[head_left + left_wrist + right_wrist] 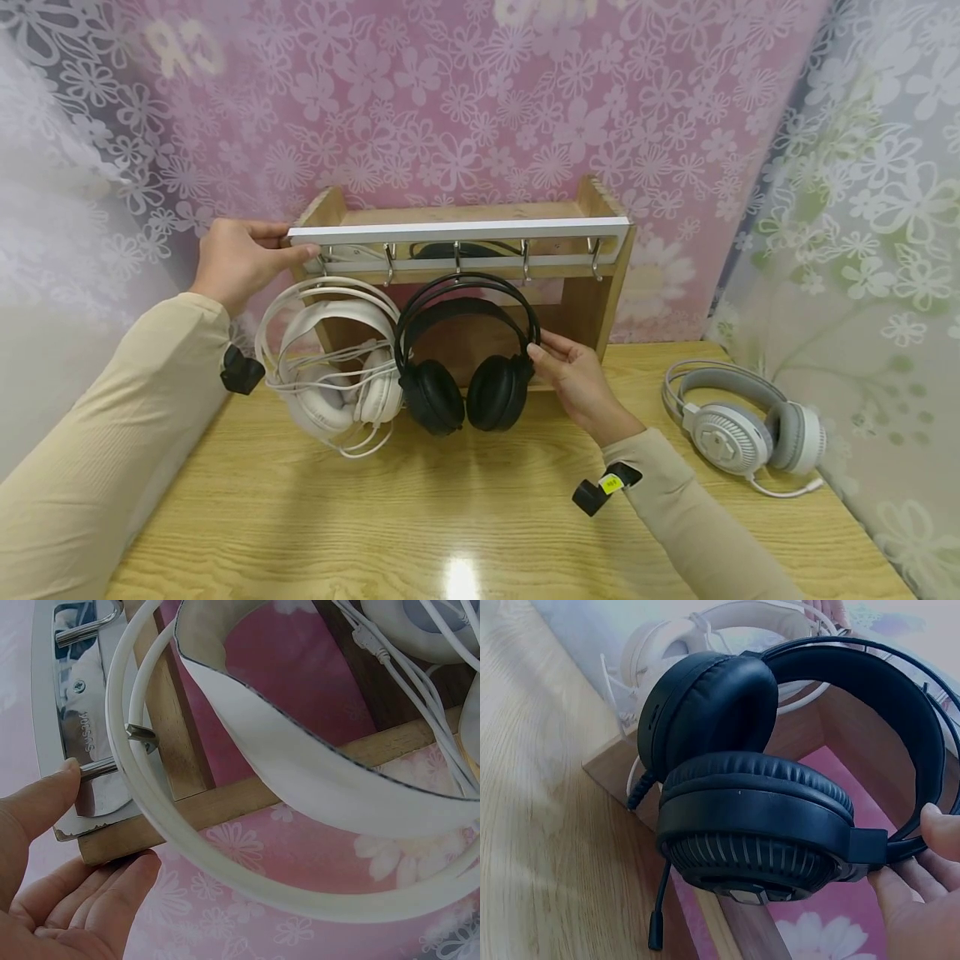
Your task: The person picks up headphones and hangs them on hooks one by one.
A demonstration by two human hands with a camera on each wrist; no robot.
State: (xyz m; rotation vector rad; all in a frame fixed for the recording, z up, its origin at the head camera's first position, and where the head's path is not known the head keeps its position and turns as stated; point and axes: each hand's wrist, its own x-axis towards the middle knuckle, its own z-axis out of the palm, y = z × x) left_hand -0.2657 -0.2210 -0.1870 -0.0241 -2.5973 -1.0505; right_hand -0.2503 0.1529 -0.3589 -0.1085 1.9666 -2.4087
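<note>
My left hand [236, 258] grips the left end of the wooden rack [592, 312], thumb on the front near a metal hook and fingers behind. White headphones [326, 408] hang by their band from the leftmost hook, as the left wrist view shows, their white cable looped around them. With my right hand [573, 379] I pinch the right side of the black headphones [431, 396], where the band meets the ear cup. Their band top is just below the middle hook [457, 254]; whether it rests there, I cannot tell. A microphone boom [657, 926] sticks out from them.
A white and grey headset [727, 437] with a microphone lies on the wooden table [480, 508] at the right. More hooks [595, 258] line the white rail to the right. A floral-patterned pink covering [450, 108] stands behind the rack.
</note>
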